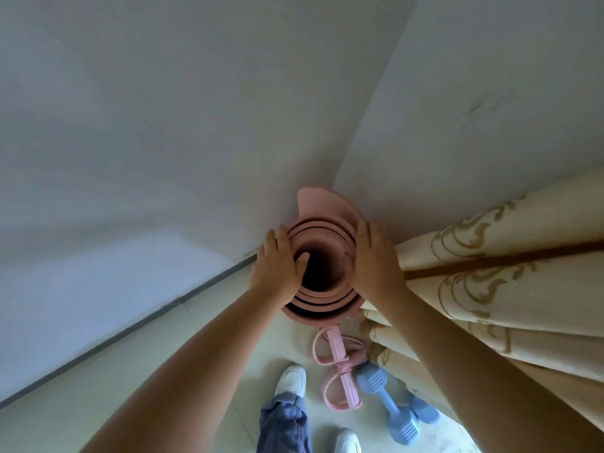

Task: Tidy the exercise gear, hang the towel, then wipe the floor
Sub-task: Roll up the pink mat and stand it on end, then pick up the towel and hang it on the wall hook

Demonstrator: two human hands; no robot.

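Both hands clamp the top of the rolled pink yoga mat (322, 256), which stands on end in the wall corner: the left hand (277, 266) hooks its thumb into the hollow core, the right hand (376, 256) presses flat against the outer wrap. Foam like this is probably light and squashy, apt to uncoil, so holding the outer layers suits it. Below the mat lie a pink resistance band (336, 371) and a blue dumbbell (395, 403); a cream curtain (506, 289) hangs beside it.
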